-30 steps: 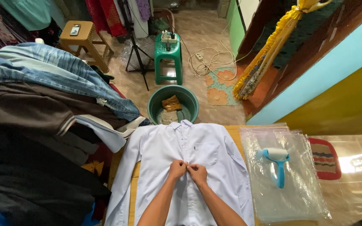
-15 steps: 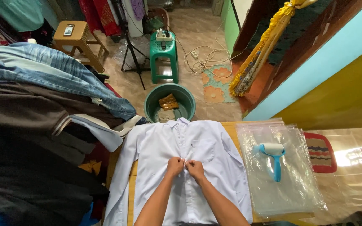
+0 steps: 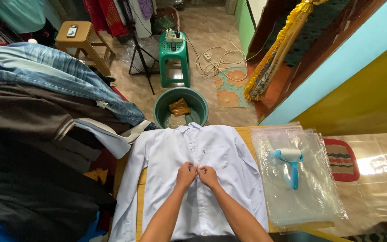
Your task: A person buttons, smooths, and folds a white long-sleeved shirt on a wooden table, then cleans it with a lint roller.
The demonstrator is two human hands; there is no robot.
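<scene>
Beside clear plastic bags (image 3: 305, 188), left hand (image 3: 186, 174) and right hand (image 3: 208, 176) pinch white shirt (image 3: 171, 157).

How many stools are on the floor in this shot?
2: a green plastic stool straight ahead past the basin, and a tan stool to its left. Others may be hidden behind clothing.

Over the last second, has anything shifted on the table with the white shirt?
Barely. Both hands, left hand and right hand, stay pinched together at the front placket of the white long-sleeved shirt. The shirt stays flat, and the blue-handled lint roller still rests on the clear plastic bags.
</scene>
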